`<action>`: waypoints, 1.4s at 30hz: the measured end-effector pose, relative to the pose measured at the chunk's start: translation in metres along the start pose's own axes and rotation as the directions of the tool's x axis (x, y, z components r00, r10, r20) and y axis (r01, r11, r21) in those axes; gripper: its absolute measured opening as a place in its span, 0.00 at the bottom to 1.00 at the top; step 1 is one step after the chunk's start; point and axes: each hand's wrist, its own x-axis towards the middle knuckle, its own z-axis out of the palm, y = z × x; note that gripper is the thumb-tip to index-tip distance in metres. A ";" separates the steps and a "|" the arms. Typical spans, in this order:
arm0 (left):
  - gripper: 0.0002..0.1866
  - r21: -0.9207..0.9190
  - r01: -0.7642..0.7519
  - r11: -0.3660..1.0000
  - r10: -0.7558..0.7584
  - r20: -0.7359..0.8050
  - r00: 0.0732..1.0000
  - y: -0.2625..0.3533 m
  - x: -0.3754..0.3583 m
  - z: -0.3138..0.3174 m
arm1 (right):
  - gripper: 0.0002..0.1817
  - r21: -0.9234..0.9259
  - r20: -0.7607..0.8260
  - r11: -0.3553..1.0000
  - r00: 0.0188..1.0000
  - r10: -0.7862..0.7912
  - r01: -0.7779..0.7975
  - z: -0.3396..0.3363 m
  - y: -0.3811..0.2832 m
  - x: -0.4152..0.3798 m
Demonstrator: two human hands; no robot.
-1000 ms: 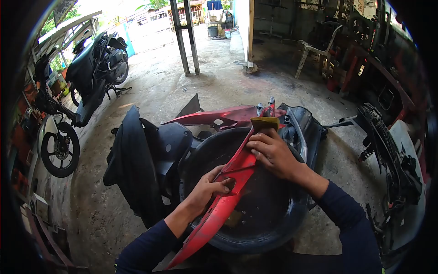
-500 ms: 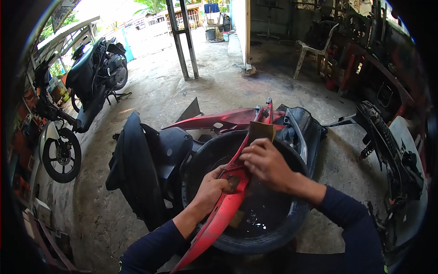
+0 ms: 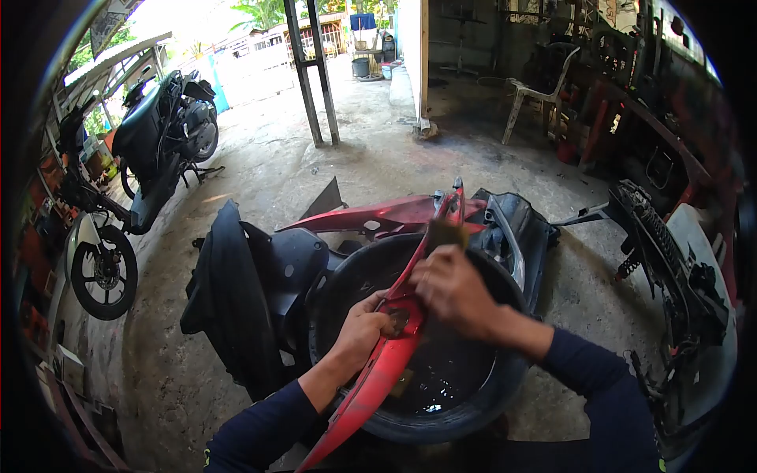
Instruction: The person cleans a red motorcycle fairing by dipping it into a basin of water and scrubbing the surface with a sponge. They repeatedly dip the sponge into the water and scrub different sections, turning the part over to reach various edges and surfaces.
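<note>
My left hand grips a long red motorcycle fairing panel near its middle, the thumb at a recess in it. The panel slants across a black round basin with dark water inside. My right hand, slightly blurred, is closed on a brownish sheet of sandpaper at the panel's upper part. The sheet's contact with the panel is partly hidden by my fingers. A small yellowish piece shows in the basin below the panel.
Black plastic fairings lie left of the basin, and another red panel lies behind it. A motorcycle stands at the left. At the right are a stripped frame part and a plastic chair. A metal post rises ahead.
My right hand and the sandpaper have shifted slightly down along the panel and are now blurred. My left hand keeps its hold. The whole view has shifted a little.
</note>
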 end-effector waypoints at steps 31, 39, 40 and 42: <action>0.32 0.053 0.029 0.998 -0.024 -0.084 0.996 -0.007 0.003 0.005 | 0.10 -0.223 -0.010 0.972 0.998 0.068 -0.068 -0.003 0.075 -0.012; 0.29 0.026 -0.047 0.999 0.049 -0.113 0.992 0.001 -0.003 -0.008 | 0.17 0.510 0.018 0.473 0.559 0.829 -0.718 0.026 0.063 -0.091; 0.28 0.029 -0.059 0.998 0.062 -0.124 0.990 0.000 -0.003 -0.009 | 0.17 0.459 0.099 0.481 0.581 0.808 -0.747 0.054 0.068 -0.118; 0.28 0.072 -0.077 0.994 0.087 -0.136 0.987 0.000 -0.002 -0.008 | 0.18 0.437 0.353 0.324 0.491 0.797 -0.839 0.090 0.061 -0.151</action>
